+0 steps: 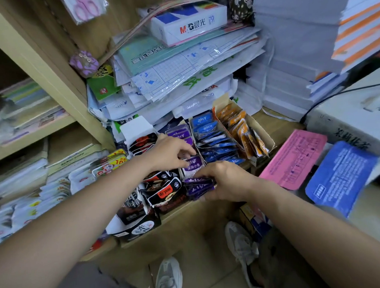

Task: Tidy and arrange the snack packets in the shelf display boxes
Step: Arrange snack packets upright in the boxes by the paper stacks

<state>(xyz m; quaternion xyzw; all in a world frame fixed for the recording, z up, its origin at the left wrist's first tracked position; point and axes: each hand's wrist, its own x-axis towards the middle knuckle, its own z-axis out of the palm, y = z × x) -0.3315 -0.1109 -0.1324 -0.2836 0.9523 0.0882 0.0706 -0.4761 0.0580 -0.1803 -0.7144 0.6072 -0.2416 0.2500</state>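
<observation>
Cluttered shelf (277, 127), hands (226, 180) gripping purple packets (198, 186)

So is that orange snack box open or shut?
Open: the orange box has its lid flap standing up at the back, and orange packets show in a row inside.

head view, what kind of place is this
Probably a small stationery shop that also sells snacks: display boxes of purple packets, blue packets and orange packets share a shelf with a ream of copy paper and stacked paper, near packaged scissors.
</observation>
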